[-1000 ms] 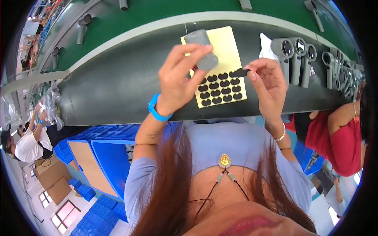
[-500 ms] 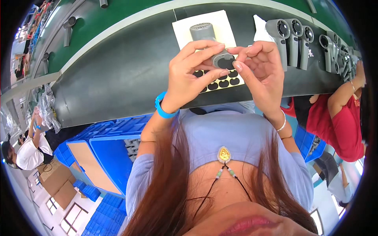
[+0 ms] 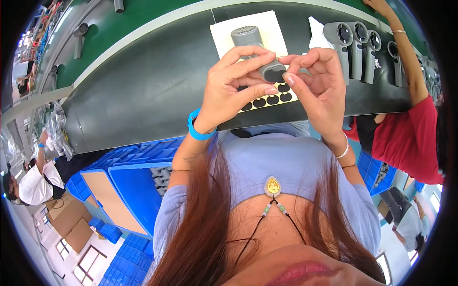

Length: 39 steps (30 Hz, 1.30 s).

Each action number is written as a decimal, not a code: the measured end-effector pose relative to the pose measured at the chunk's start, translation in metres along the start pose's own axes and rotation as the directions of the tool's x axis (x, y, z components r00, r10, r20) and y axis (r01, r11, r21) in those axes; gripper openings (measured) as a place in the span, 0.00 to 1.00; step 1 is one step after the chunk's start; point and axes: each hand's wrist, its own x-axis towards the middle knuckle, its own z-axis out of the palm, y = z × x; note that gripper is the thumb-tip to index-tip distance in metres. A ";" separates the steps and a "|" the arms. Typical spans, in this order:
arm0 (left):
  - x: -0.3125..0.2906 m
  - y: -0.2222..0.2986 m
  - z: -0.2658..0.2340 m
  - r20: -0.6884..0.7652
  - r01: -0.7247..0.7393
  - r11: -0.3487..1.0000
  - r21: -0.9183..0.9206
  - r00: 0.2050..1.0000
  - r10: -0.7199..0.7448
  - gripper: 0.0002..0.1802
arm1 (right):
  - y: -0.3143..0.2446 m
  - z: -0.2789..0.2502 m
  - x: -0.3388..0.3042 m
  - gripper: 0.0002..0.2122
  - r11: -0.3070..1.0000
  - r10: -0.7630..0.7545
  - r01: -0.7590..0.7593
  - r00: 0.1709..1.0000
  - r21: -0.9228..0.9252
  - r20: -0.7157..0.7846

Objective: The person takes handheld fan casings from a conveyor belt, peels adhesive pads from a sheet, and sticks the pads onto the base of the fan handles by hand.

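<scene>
My left hand (image 3: 237, 82) is closed around the handle of a grey handheld fan (image 3: 246, 36), whose grilled head points away from me. A black pad (image 3: 275, 74) covers most of the handle's end face, which is turned toward me. The thumb and index finger of my right hand (image 3: 318, 78) pinch at the pad's right edge; its other fingers are curled. Below the fan lies a pale yellow sheet (image 3: 279, 38) with rows of black rounded stickers (image 3: 272, 99), partly hidden by my hands.
Several grey handheld fans (image 3: 357, 52) lie on the dark bench (image 3: 138, 90) at right, beside a white sheet (image 3: 318, 35). A co-worker's arm (image 3: 409, 52) reaches across there toward the green conveyor (image 3: 157, 8). Blue crates (image 3: 138, 186) stand below the bench at left.
My hands and the fan have shifted very slightly right, with the same grip. At right, the co-worker in red has stretched an arm out toward the far side.
</scene>
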 end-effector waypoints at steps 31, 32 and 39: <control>0.003 -0.004 0.004 -0.044 0.005 1.000 -0.017 0.999 -0.006 0.21 | -0.008 -0.002 0.001 0.14 0.995 0.047 -0.047 0.999 -0.084 0.003; 0.003 -0.005 0.004 -0.043 0.004 1.000 -0.017 0.999 -0.005 0.21 | -0.008 -0.002 0.001 0.14 0.995 0.046 -0.046 0.999 -0.084 0.002; 0.002 -0.005 0.005 -0.049 0.004 1.000 -0.029 0.999 -0.005 0.21 | -0.010 -0.001 0.001 0.15 0.993 0.057 -0.057 0.998 -0.105 -0.004</control>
